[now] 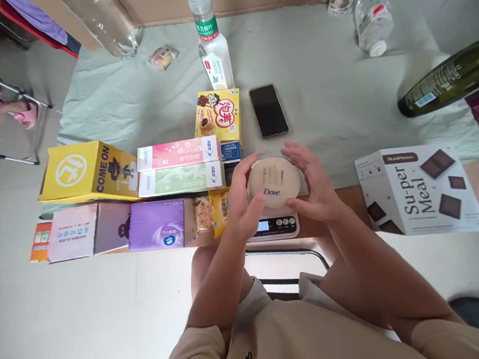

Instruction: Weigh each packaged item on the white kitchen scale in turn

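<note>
A round cream-coloured Dove jar (274, 182) sits lid up over a white kitchen scale (276, 233) at the table's near edge. My left hand (245, 199) curves around the jar's left side, thumb against it. On the other side, my right hand (313, 186) cups the jar, its thumb at the lower rim and its fingers spread near the upper rim. The scale's lit display shows below the jar, its digits too small to read surely. Just left of my left hand are a yellow snack packet (220, 210) and a small dark blue box (231, 151).
Leftward stand a yellow carton (88, 171), pink (177, 153) and green (180, 179) boxes and a purple tissue pack (157, 225). Beyond are a yellow snack box (218, 114), a phone (269, 110) and a bottle (214, 52). Rightward are a white Su-per Meal box (422, 190) and a green bottle (445, 78).
</note>
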Tool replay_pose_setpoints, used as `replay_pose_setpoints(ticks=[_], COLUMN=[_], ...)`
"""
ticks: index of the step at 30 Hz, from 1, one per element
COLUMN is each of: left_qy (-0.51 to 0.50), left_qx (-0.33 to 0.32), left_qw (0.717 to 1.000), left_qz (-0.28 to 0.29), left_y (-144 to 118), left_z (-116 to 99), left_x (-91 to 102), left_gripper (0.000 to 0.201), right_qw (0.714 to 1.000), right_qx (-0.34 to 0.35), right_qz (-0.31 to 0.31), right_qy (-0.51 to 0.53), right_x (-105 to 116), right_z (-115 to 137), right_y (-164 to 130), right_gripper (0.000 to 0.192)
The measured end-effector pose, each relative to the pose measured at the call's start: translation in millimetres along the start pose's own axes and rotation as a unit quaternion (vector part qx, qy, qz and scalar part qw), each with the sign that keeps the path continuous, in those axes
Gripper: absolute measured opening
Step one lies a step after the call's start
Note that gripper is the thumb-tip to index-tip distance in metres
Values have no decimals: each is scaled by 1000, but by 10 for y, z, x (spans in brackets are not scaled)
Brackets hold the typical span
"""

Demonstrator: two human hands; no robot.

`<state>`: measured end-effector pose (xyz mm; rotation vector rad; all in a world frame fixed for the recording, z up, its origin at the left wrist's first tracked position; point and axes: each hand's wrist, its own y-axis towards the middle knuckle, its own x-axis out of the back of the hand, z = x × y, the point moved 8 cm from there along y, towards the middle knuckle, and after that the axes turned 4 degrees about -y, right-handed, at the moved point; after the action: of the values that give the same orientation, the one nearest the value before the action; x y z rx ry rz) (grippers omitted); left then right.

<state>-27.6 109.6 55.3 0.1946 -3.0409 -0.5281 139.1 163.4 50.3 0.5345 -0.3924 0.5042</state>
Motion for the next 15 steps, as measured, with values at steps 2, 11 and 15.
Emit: replay_pose_setpoints(ticks=[2,11,15], left_qy=[10,133,194], left_qx=[-4,15,16], left_qw=[1000,983,976], left_qz=[2,126,99], left_y=[-3,-17,21], left_z=[9,-189,-189], left_x=[21,-42,-46], left_gripper=[80,94,96], right_qw=[1000,999,997], right_qx=[6,30,45], right_qz=[-5,36,48], right_qy=[8,13,43], right_x=[9,15,-33], right_z=[14,129,225], right_y=[25,7,-1], right_gripper=[92,93,79])
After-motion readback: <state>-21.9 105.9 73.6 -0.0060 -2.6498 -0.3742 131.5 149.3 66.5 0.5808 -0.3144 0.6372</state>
